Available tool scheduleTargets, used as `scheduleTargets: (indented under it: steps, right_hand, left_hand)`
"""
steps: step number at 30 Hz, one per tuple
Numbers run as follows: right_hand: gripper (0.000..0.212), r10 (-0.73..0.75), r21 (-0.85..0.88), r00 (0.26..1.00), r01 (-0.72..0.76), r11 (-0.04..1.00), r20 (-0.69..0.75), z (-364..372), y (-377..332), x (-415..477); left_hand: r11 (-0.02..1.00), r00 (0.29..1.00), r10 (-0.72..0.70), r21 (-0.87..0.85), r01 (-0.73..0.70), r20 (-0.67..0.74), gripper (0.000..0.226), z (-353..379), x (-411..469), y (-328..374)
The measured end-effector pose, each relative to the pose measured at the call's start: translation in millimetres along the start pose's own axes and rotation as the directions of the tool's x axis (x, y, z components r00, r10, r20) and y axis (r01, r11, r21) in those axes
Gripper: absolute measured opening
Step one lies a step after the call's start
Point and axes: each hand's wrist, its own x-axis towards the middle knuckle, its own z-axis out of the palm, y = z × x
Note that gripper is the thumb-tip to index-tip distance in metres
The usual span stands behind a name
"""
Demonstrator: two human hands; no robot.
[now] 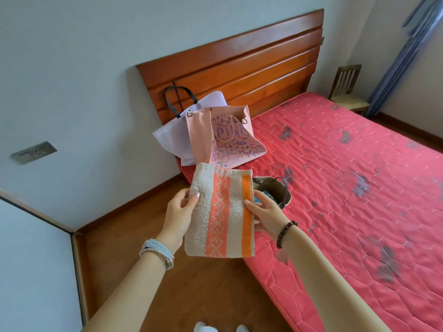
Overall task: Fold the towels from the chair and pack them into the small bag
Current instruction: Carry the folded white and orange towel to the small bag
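Note:
A folded beige towel (219, 212) with orange stripes hangs upright in the air at the bed's near corner. My left hand (178, 215) grips its left edge and my right hand (265, 216) grips its right edge. Right behind the towel, a small olive-grey bag (279, 188) with a dark strap sits open on the red mattress; something blue shows inside it. The towel and my right hand hide part of the bag. A wooden chair (345, 88) stands far back by the curtain, its seat bare.
A pink paper bag (230, 137) and a white tote (175, 137) with black handles lean against the wooden headboard (239, 65). The red quilted mattress (347, 188) fills the right side. Wooden floor (143, 236) lies below my arms, beside a wall with a socket (33, 152).

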Motion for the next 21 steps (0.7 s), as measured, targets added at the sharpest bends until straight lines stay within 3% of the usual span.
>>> scheduleTargets:
  steps: [11, 21]
  right_hand:
    - [0.025, 0.019, 0.035, 0.973, -0.011, 0.999, -0.231, -31, -13, 65]
    - [0.022, 0.111, 0.216, 0.891, -0.014, 0.976, -0.441, -2, -9, 123]
  left_hand:
    - [1.000, 0.973, -0.023, 0.000, 0.023, 0.232, 0.023, 44, 124, 12]
    - [0.993, 0.884, -0.058, 0.121, 0.002, 0.464, 0.011, 44, 232, 24]
